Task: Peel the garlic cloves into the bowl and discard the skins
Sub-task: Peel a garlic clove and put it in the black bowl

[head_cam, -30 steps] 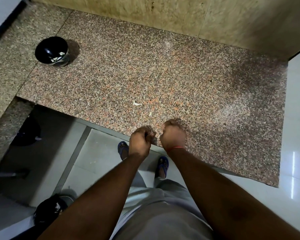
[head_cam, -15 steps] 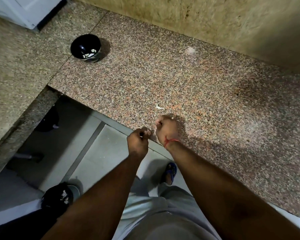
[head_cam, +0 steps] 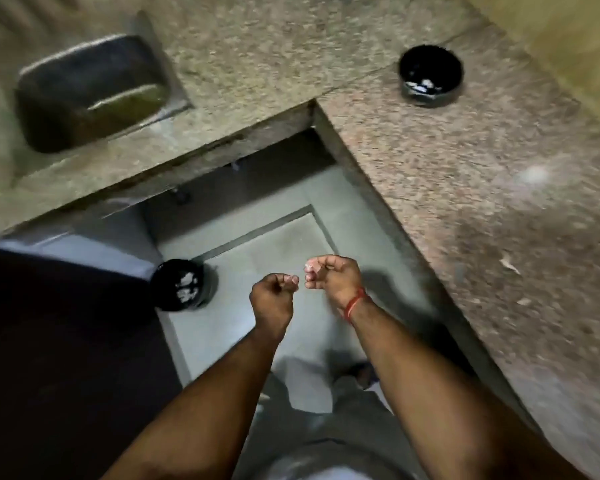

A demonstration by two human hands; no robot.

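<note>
1. Over the floor tiles, both hands hang off the counter (head_cam: 465, 188): right hand (head_cam: 333, 277) curled round pale scraps, garlic or skin, I can't tell; left hand (head_cam: 274, 296) curled, contents hidden.
2. Risk: loose scraps could drop short of the floor bin (head_cam: 182, 284).
3. Bin holds white skins; the counter bowl (head_cam: 430, 74) shows pale pieces.
</note>
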